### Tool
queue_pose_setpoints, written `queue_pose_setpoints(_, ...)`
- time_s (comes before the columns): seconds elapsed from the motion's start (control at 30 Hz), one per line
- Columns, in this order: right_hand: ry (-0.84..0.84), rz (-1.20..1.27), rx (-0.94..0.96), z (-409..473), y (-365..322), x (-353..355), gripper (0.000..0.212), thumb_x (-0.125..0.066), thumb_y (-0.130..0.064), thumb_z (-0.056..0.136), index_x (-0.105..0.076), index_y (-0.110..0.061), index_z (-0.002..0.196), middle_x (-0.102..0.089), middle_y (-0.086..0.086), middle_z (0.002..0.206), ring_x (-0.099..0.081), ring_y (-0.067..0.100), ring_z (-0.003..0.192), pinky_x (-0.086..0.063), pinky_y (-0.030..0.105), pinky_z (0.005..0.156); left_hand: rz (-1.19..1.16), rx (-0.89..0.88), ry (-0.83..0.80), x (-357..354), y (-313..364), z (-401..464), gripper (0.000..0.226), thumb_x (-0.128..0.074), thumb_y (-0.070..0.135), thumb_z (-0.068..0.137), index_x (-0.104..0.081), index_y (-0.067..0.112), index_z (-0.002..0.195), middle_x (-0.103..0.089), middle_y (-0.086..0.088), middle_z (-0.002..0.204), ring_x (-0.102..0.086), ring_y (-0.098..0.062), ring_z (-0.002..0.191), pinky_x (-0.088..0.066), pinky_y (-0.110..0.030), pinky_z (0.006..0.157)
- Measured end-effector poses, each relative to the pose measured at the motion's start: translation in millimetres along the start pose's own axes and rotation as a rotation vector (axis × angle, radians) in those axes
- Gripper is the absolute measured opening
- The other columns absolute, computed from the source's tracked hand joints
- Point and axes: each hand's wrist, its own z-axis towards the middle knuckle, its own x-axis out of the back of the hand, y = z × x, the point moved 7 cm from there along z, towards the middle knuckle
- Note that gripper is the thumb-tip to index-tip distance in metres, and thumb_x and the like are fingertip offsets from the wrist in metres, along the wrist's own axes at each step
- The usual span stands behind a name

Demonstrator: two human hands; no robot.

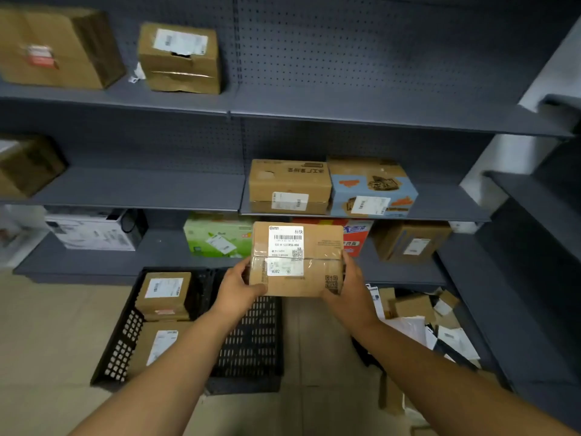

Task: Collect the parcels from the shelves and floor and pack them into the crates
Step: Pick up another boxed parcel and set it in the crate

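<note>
A brown cardboard parcel (317, 262) with white shipping labels is held in the air in front of the lower shelves. My left hand (236, 288) grips its left end and my right hand (347, 289) grips its right end. Below on the floor stand two black perforated crates: the left crate (121, 347) holds two brown parcels (163, 294), and the right crate (251, 341) shows nothing inside where it is visible. On the middle shelf sit a brown parcel (289, 185) and a blue printed parcel (372, 187).
The grey shelving (345, 118) carries more boxes: two brown ones top left (179, 58), a green one (217, 236), a red one, a white one (91, 229) and a brown one (412, 242) on the bottom shelf. A heap of parcels (421, 319) lies on the floor at right.
</note>
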Motion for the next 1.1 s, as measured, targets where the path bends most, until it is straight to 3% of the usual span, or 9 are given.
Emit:
queue_pose_setpoints(0.13,-0.053,-0.061,0.061,-2.0,-37.0,-70.9,0.093,-0.075,-0.024,0.074,-0.017,-0.038,0.144,-0.038,-0.015,0.121,-0.047,0.004,0.105,-0.045,0.017,0.077,0.161,-0.018,0.092,75.5,-30.7,-1.3,0.065,-0.071,-0.001,0.072,-0.051,0.018,0.131,-0.057,-0.01,0.116,-0.059,-0.021,0.1,-0.047,-0.033,0.092)
queue_pose_setpoints(0.2,-0.092,-0.092,0.085,-2.6,-57.9,-113.7,0.092,-0.076,-0.026,0.074,-0.018,-0.035,0.145,-0.039,-0.011,0.128,-0.047,0.007,0.111,-0.046,0.021,0.081,0.213,-0.026,0.146,119.4,-47.4,-1.6,0.062,-0.07,0.0,0.072,-0.053,0.018,0.129,-0.052,-0.011,0.112,-0.057,-0.023,0.098,-0.047,-0.031,0.09)
queue_pose_setpoints(0.3,-0.15,-0.092,0.129,-5.3,-97.3,-187.3,0.088,-0.076,-0.031,0.074,-0.02,-0.038,0.142,-0.035,-0.015,0.12,-0.042,0.003,0.11,-0.041,0.022,0.085,0.234,-0.036,0.18,192.3,-73.9,1.5,0.056,-0.069,-0.002,0.071,-0.056,0.017,0.123,-0.05,-0.008,0.108,-0.059,-0.024,0.093,-0.051,-0.037,0.088)
queue_pose_setpoints(0.43,-0.227,-0.072,0.1,-10.6,-144.9,-299.2,0.087,-0.074,-0.029,0.078,-0.02,-0.029,0.146,-0.038,-0.003,0.13,-0.046,0.009,0.114,-0.044,0.025,0.093,0.35,-0.071,0.256,304.3,-105.4,9.0,0.058,-0.068,0.008,0.071,-0.052,0.032,0.12,-0.052,0.015,0.093,-0.054,-0.004,0.076,-0.044,-0.019,0.064)
queue_pose_setpoints(0.57,-0.249,0.005,0.077,-19.3,-181.5,-398.5,0.075,-0.074,-0.026,0.079,-0.028,-0.036,0.138,-0.035,-0.01,0.12,-0.043,0.001,0.108,-0.036,0.009,0.092,0.483,-0.045,0.266,395.2,-142.1,22.6,0.065,-0.066,0.019,0.071,-0.043,0.036,0.128,-0.059,0.003,0.11,-0.06,-0.021,0.095,-0.047,-0.028,0.072)
queue_pose_setpoints(0.6,-0.252,0.012,0.058,-21.1,-185.5,-417.7,0.076,-0.074,-0.026,0.078,-0.028,-0.033,0.139,-0.035,-0.01,0.122,-0.042,0.002,0.11,-0.036,0.01,0.093,0.502,-0.037,0.25,411.6,-150.9,26.7,0.062,-0.066,0.022,0.072,-0.043,0.037,0.127,-0.06,0.004,0.11,-0.06,-0.021,0.095,-0.048,-0.029,0.073)
queue_pose_setpoints(0.7,-0.278,-0.008,-0.012,-23.7,-185.6,-461.4,0.083,-0.075,-0.026,0.078,-0.027,-0.024,0.145,-0.038,-0.003,0.134,-0.045,0.008,0.117,-0.039,0.021,0.101,0.527,-0.034,0.183,442.1,-177.1,44.6,0.051,-0.066,0.025,0.076,-0.046,0.034,0.122,-0.062,0.004,0.108,-0.061,-0.017,0.094,-0.052,-0.032,0.075)
queue_pose_setpoints(0.87,-0.282,-0.166,-0.121,-18.0,-163.0,-496.6,0.09,-0.073,-0.018,0.078,-0.017,-0.026,0.148,-0.031,0.001,0.14,-0.052,0.02,0.113,-0.04,0.019,0.092,0.5,0.038,0.082,449.8,-219.5,76.1,0.051,-0.063,0.012,0.078,-0.047,0.025,0.125,-0.062,-0.003,0.109,-0.06,-0.019,0.094,-0.053,-0.037,0.08)
queue_pose_setpoints(1.1,-0.387,-0.346,-0.184,4.1,-130.4,-538.6,0.087,-0.068,-0.02,0.081,-0.014,-0.03,0.149,-0.024,-0.001,0.144,-0.056,0.02,0.103,-0.045,0.025,0.091,0.505,0.077,0.035,451.9,-266.3,111.7,0.051,-0.066,0.025,0.08,-0.045,0.026,0.126,-0.061,0.0,0.113,-0.061,-0.019,0.099,-0.052,-0.035,0.083)
